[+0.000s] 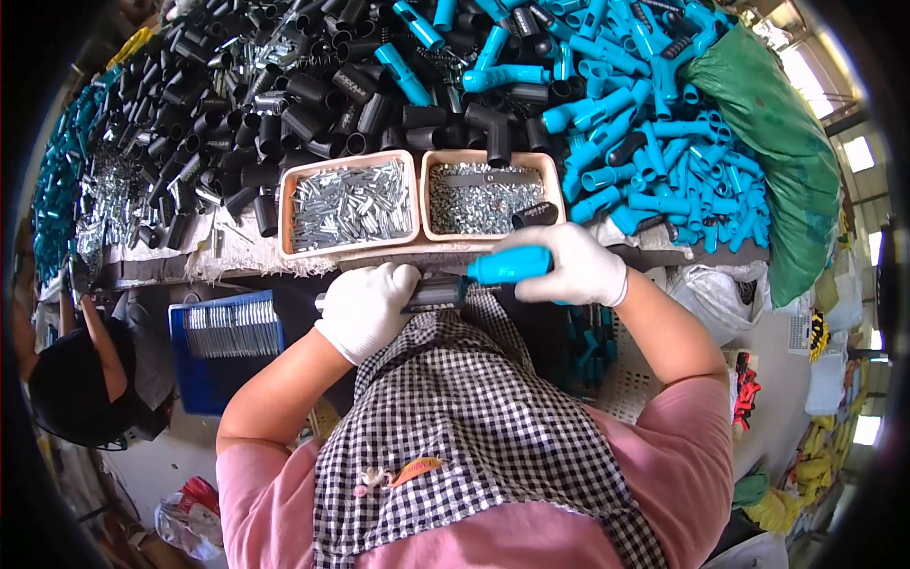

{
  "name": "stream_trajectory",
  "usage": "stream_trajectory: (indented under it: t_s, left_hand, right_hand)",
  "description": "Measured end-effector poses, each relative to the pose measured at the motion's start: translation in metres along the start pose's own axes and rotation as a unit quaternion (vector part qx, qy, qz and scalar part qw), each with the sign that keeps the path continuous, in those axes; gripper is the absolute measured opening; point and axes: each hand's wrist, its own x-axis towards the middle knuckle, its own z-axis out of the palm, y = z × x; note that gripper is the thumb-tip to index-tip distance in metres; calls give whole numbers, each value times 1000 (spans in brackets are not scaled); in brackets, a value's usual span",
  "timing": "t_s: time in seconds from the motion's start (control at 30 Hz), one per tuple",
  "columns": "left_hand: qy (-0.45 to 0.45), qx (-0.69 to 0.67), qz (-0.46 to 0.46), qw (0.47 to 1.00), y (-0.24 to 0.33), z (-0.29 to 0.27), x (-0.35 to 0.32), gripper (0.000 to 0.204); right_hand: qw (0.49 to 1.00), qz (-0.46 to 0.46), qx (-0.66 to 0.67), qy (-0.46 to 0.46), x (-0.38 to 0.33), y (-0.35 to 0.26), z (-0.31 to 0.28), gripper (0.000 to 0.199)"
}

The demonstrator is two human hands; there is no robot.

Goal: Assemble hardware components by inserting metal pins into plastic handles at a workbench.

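My left hand point(372, 302), in a white glove, is closed around a dark grey cylindrical piece point(438, 293); a metal end pokes out on its left side. My gloved right hand point(580, 268) grips a turquoise rounded plastic piece point(512, 265) with a narrow dark tip pointing left. That tip lies just above the grey piece; whether they touch I cannot tell. Right in front of my hands, a pale tray point(415, 216) holds short metal pins. Beside it, another pale tray point(559, 194) contains tiny metal parts, a flat metal bar and a black piece.
Black plastic tubes point(308, 123) heap up behind the trays, with turquoise pistol-shaped parts point(654, 180) to the right. A green sack point(768, 152) borders that pile. Below the bench edge at left stands a blue crate point(194, 389) of metal rods. Another person's arm point(106, 346) shows at far left.
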Motion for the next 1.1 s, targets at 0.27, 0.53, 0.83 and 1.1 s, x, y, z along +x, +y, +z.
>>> stream_trajectory:
  t_s: [0.27, 0.53, 0.83, 1.1]
  left_hand:
    - [11, -23, -68, 997, 2, -4, -6, 37]
    - [58, -38, -97, 993, 9, 8, -1, 43]
    - [35, -48, -143, 988, 15, 25, 10, 35]
    - [8, -64, -154, 986, 25, 25, 19, 39]
  right_hand:
    - [947, 132, 292, 16, -9, 12, -10, 50]
    - [868, 0, 484, 113, -61, 125, -88, 65]
    - [823, -152, 525, 154, -89, 162, -119, 64]
    - [795, -182, 558, 151, -66, 199, -110, 65]
